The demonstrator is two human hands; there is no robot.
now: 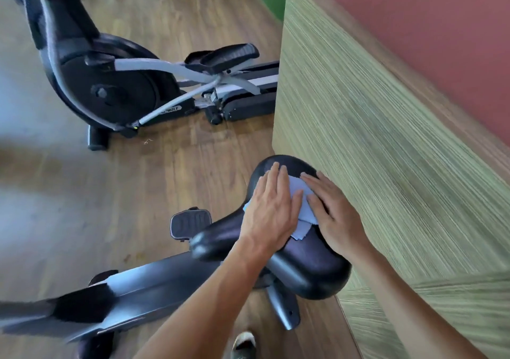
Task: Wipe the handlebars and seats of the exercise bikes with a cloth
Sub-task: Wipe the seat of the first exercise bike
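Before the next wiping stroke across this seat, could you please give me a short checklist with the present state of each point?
1. Cloth lies on the seat: ok.
2. Left hand flat on the cloth: ok.
3. Right hand flat, touching the cloth's edge: ok.
4. Near end of the seat uncovered, free to wipe: ok.
5. Room between the seat and the wooden panel on the right: not ok, it looks very tight.
6. Seat already clean: cannot tell.

cloth [303,207]: light blue
seat [311,259]: shiny black
floor [171,22]: brown wood
wall [386,127]: green and tan stripes
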